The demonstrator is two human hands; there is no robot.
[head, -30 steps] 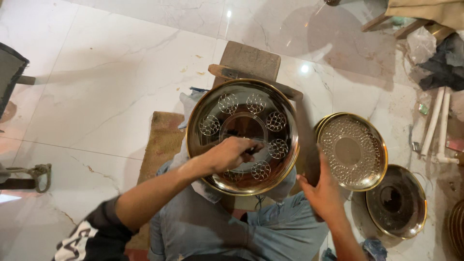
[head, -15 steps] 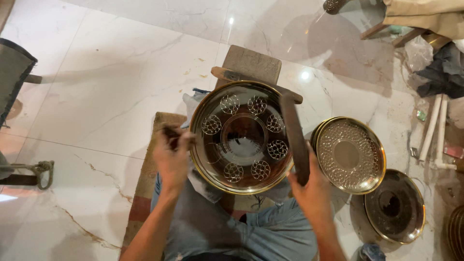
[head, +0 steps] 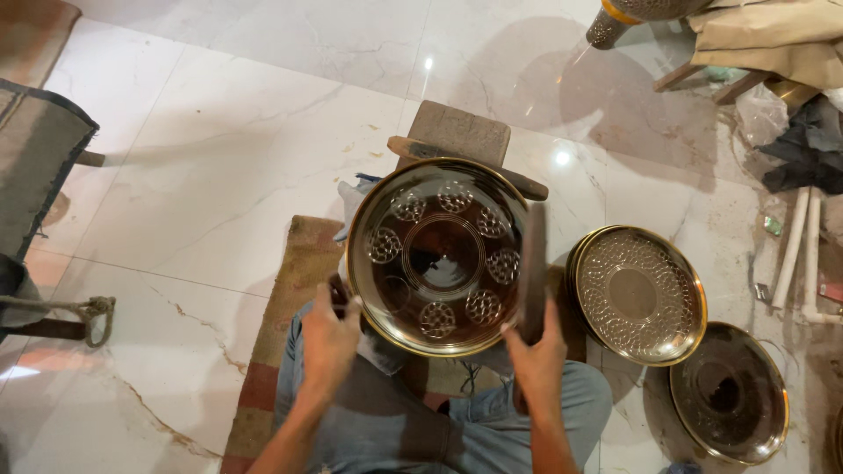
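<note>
Brass fills the middle of the view: a large round tray (head: pixel 442 256) with a gold rim, a dark centre ring and a circle of small engraved rosettes, resting over the person's lap above the blue-trousered knees. At seven o'clock from the tray, the left hand (head: pixel 328 341) sits against its rim, fingers curled closed around a small dark tool (head: pixel 337 293) whose tip shows just above the knuckles. At four o'clock, the right hand (head: pixel 537 349) is wrapped shut around the lower end of a long dark wooden stick (head: pixel 531 270), which stands upright along the tray's right edge. At twelve o'clock a wooden block (head: pixel 460 133) lies on the marble floor (head: pixel 219 158), with a wooden bar (head: pixel 421 149) running across beneath the tray's upper rim. At three o'clock, just beside the stick, lies a second brass tray (head: pixel 638 294) covered in dense silvery pattern, and at four o'clock beyond it a darker plain tray (head: pixel 729 393). A striped mat (head: pixel 283 325) stretches under the person at eight o'clock. White pipes (head: pixel 795 254) lean at the far right, and a dark chair edge (head: pixel 35 167) sits at nine o'clock
</note>
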